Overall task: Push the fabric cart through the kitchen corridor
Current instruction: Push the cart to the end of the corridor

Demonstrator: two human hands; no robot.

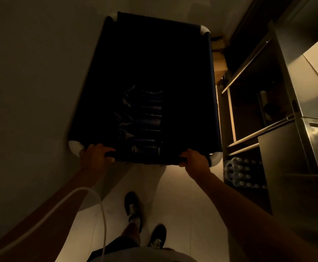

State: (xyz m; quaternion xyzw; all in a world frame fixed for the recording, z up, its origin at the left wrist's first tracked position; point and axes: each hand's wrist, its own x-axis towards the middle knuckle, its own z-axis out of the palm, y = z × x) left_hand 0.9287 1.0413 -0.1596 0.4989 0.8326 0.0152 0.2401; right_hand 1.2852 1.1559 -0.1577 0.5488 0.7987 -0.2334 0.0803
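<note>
White cable loops closest to the lens, running across the left forearm. Below it, two dark sneakers on pale floor, just behind the fabric cart. Cart: dark navy fabric bin on a frame with white corner fittings, sitting dead ahead of the feet, filling the corridor centre. Left hand grips the cart's near rim beside the near-left corner fitting; fingers curl over the top of the rim, thumb underneath, closed on the bar. Right hand does the same on the near rim beside the near-right corner fitting, fingers wrapped and clamped on the edge. Inside the cart, a row of plastic-wrapped dark packs lies near the hands' end. Plain wall runs along the cart's left side. Stainless shelving stands just right of the cart, with a shrink-wrapped pack of bottles on the floor under it.
</note>
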